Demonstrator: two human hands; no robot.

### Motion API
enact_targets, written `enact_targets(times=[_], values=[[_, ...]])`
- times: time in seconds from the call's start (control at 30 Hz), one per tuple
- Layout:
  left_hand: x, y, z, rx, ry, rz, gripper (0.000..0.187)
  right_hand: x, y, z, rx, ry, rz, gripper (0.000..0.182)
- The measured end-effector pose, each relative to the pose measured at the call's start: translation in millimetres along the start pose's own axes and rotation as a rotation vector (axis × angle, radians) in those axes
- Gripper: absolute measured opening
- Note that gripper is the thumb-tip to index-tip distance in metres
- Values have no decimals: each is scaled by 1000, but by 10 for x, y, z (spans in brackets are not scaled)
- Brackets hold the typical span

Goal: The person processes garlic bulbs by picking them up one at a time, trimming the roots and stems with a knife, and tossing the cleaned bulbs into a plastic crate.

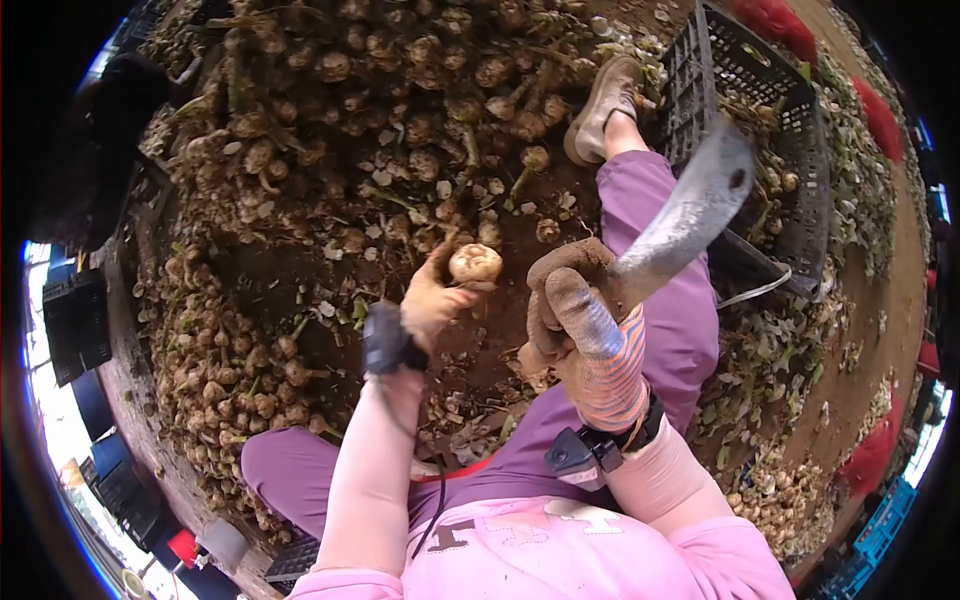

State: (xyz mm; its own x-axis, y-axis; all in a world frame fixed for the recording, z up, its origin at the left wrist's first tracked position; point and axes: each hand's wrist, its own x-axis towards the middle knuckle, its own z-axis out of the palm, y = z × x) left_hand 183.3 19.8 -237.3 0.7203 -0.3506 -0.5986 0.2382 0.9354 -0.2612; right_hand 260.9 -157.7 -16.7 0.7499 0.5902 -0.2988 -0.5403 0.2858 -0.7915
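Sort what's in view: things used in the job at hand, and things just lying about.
In use, judging by the hands:
- pale bulb, in the left hand
- curved blade, in the gloved right hand
- stalked bulbs heaped ahead
- black crate, probably; bulbs lie inside

Apparently just lying about:
- leafy scraps
- blue crate, right edge

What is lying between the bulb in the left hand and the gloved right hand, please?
In the head view, only brown ground shows between the bulb in the left hand and the gloved right hand.
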Motion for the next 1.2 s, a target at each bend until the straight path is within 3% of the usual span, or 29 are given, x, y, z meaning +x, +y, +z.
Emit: enact_targets(times=[0.03,0.07,0.13,0.17,0.23,0.27,0.3,0.33,0.4,0.43,0.5,0.53,0.6,0.67,0.77,0.83,0.87,0.93,0.97,1.13,1.2], values=[[-366,-166,180,435,-38,415,61,-8,5,-7,-59,-30,40,18],[-702,-309,379,873,-71,829,64,-9,28,6,-119,-61,76,14],[-1251,-365,652,712,-205,616,84,29,186,16,-234,-80,51,12],[-1400,-421,712,640,-276,542,86,58,308,-13,-445,-181,-72,14],[-1674,-631,886,766,-159,620,90,49,365,8,-966,-301,-364,22],[-1760,-674,902,819,-109,634,89,38,384,13,-1149,-381,-341,27],[-1811,-755,920,1073,111,729,87,25,411,12,-1222,-473,-354,28],[-1850,-832,1000,1191,117,823,89,4,428,24,-1296,-565,-364,30],[-1953,-863,957,1548,167,860,74,-53,421,69,-1310,-619,-376,31],[-1962,-840,850,1545,168,856,74,-82,419,87,-1327,-670,-387,33],[-1919,-774,582,1934,337,918,50,-106,429,110,-1325,-687,-399,31],[-1934,-821,636,1932,334,916,50,-105,429,122,-1322,-704,-418,30],[-1967,-963,851,2612,557,1075,39,-97,435,132,-1326,-726,-398,30],[-1967,-996,894,2517,537,1115,32,-95,468,118,-1312,-761,-371,31],[-1974,-993,839,2562,545,1015,35,-71,622,76,-1266,-755,-377,33],[-1942,-1009,734,1829,416,945,46,-32,718,58,-1255,-758,-394,33],[-1944,-1007,744,1828,408,945,46,-22,765,53,-1261,-754,-393,33],[-1973,-1024,821,1451,291,617,62,-2,853,38,-1235,-750,-488,32],[-2029,-1098,838,1508,292,805,73,26,892,17,-1237,-753,-511,32],[-2156,-1162,910,1550,317,835,69,101,1117,-31,-1162,-774,-563,32],[-2193,-1145,933,1660,417,688,64,106,1170,-46,-1189,-777,-565,30]])
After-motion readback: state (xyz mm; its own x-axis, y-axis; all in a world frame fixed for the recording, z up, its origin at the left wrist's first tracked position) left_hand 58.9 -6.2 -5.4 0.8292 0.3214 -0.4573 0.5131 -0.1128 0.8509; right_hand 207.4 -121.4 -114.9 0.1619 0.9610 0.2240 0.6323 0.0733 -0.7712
